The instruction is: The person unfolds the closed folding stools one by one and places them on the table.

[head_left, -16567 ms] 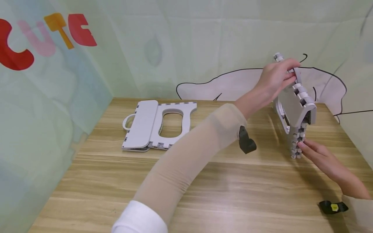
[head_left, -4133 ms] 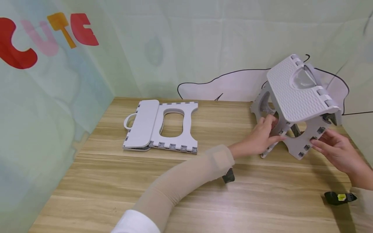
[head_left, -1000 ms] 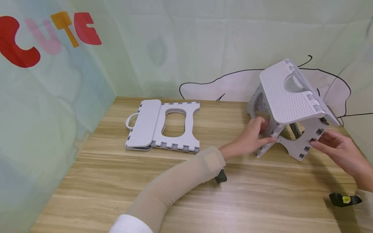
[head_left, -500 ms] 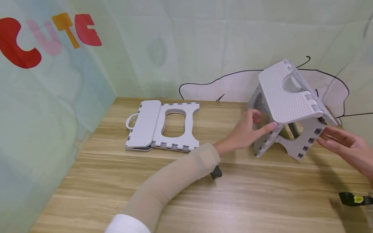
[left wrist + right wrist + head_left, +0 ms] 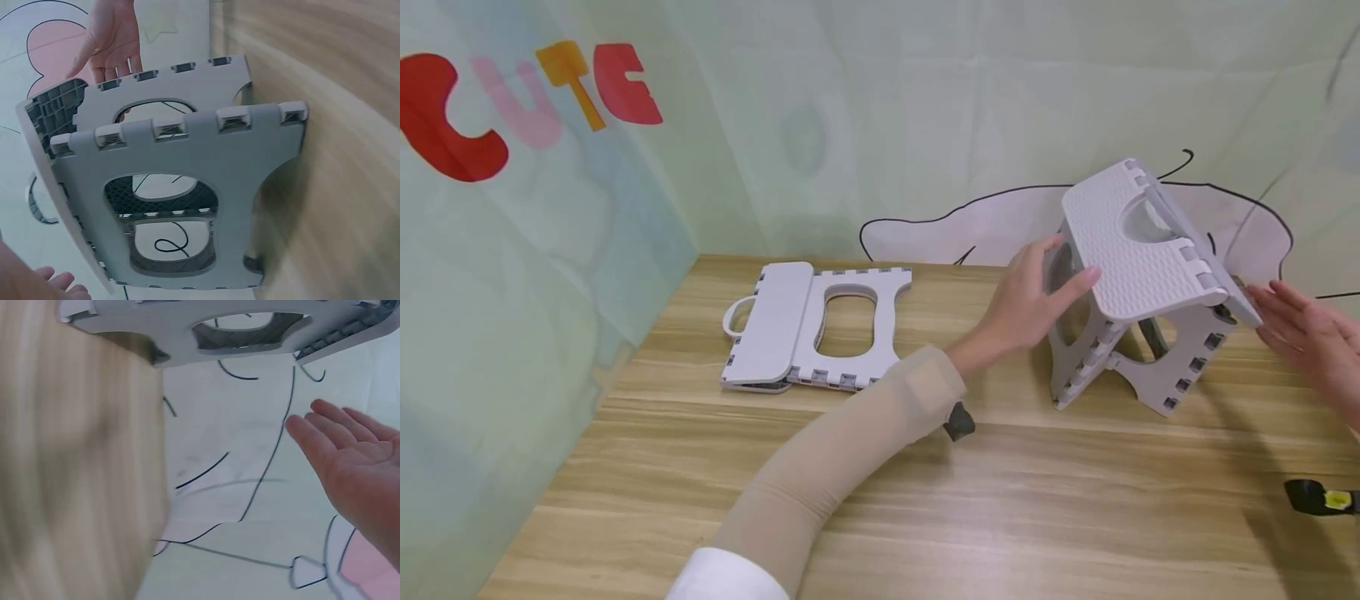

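Note:
A grey-white folding step stool (image 5: 1131, 242) stands partly unfolded at the table's back right, its legs spread and the two halves of its top sloping from a raised ridge. Beside the left edge of that textured top is my left hand (image 5: 1026, 296), thumb and fingers spread; whether the thumb touches the edge, I cannot tell. My right hand (image 5: 1311, 342) has straight fingers by the lower edge of the stool's right top panel. The right wrist view shows that right hand (image 5: 356, 450) palm up, apart from the stool. The stool's leg openings (image 5: 162, 219) face the left wrist camera.
A second folding stool (image 5: 771, 321), light grey, lies flat and folded at the table's back left, its carry handle pointing left. Behind the wooden table (image 5: 1000, 517) hangs a printed cloth (image 5: 925, 125) with coloured letters on its left part.
Both hands have let go of the stool's leg panels and risen to the sides of its top. Since the earliest frame the stool has gone from nearly folded to spread legs.

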`<state>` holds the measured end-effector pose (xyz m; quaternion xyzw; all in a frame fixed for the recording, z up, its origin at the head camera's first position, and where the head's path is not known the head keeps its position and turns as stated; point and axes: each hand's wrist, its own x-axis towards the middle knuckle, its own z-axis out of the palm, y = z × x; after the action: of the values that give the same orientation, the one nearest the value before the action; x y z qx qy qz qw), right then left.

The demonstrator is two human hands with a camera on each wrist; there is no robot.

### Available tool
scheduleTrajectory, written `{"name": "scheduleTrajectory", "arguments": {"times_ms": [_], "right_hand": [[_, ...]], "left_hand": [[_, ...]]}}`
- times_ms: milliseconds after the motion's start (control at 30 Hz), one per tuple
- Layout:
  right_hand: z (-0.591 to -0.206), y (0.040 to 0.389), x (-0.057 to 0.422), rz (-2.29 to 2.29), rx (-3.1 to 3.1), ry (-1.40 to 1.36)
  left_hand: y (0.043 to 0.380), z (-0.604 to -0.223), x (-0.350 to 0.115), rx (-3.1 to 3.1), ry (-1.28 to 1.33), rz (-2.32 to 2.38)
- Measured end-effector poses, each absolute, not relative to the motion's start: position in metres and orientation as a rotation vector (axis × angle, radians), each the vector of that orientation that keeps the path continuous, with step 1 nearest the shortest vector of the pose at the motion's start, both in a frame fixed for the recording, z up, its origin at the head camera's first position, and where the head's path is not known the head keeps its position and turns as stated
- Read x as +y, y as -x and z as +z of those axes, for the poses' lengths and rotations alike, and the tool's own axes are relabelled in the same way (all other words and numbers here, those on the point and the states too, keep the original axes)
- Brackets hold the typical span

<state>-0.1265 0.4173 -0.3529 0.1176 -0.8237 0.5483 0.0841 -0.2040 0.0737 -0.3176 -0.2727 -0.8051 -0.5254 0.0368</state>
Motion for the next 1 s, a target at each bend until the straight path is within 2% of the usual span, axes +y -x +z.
{"name": "scheduleTrajectory", "arguments": {"times_ms": [200, 500, 767, 1000], "right_hand": [[-0.322, 0.133, 0.401, 1.304, -2.683, -0.324], [-0.284, 0.149, 0.368, 1.137, -2.776, -0.186], [-0.274, 0.172, 0.347, 1.15, -2.743, -0.388], [-0.275, 0.18, 0.348, 1.164, -2.765, -0.401]], "left_hand": [[0.209, -0.298, 0.082, -2.516, 0.953, -1.509], [0.213, -0.279, 0.11, -2.752, 0.908, -1.123], [0.222, -0.28, 0.129, -2.872, 0.874, -0.831], [0.226, -0.282, 0.139, -2.935, 0.848, -0.669]]}}
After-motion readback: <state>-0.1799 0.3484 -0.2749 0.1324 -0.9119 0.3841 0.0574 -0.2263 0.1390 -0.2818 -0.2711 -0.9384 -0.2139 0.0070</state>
